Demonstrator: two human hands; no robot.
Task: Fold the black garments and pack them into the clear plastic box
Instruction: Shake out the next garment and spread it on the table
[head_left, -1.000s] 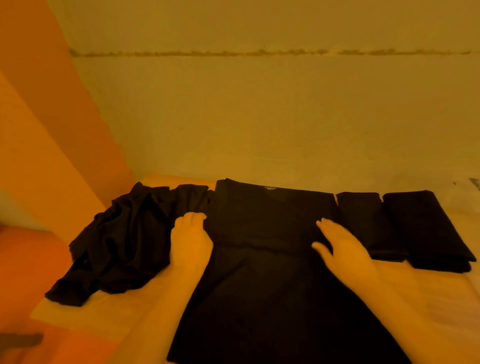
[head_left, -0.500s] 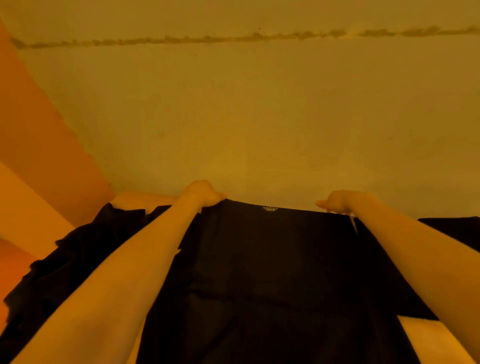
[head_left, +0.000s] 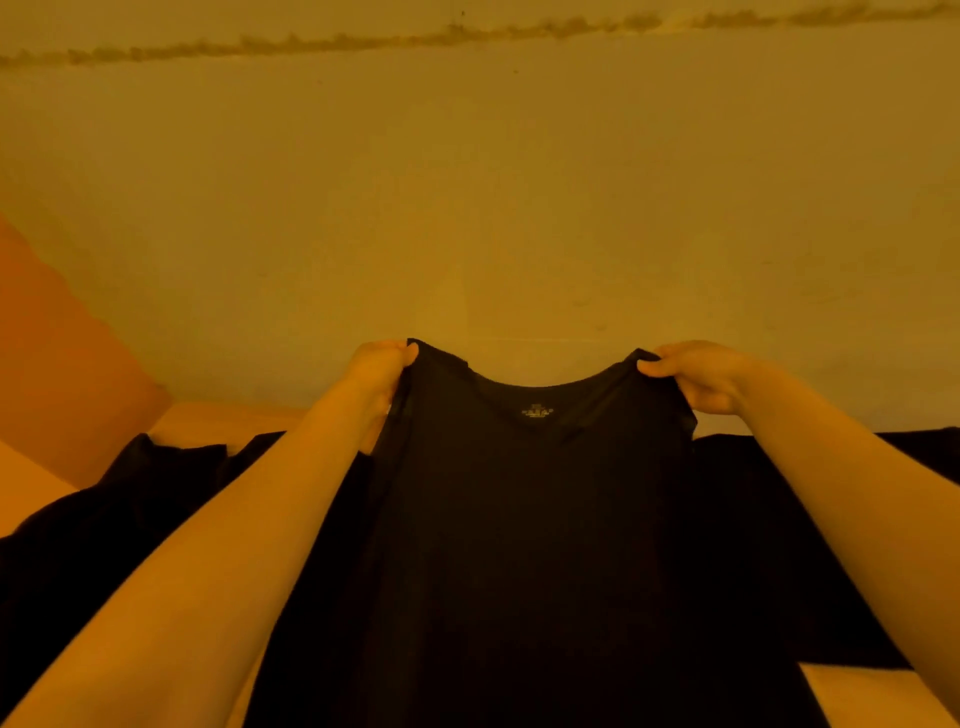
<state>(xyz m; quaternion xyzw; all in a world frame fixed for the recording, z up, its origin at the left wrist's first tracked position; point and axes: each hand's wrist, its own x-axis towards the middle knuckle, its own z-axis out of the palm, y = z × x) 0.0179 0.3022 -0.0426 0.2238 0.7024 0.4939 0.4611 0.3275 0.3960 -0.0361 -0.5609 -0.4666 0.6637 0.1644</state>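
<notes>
Shirt (head_left: 535, 519): thin matt black cloth, sheer at the edges.
Pile (head_left: 93, 530): matt black cloth, crumpled.
Wall (head_left: 467, 208): matt, slightly rough.
Table (head_left: 223, 418): smooth, matt.

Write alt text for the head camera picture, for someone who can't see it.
Two bare hands, left hand and right hand, pinch the shoulders of a black sleeveless garment and hold it up before a plain wall. More crumpled black clothing lies lower left.

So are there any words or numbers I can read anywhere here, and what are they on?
Printed neck label inside the collar of the black shirt: a small pale mark in short rows, too small and blurred to read.
No other writing shows on the wall, the other black clothes or the table.
</notes>
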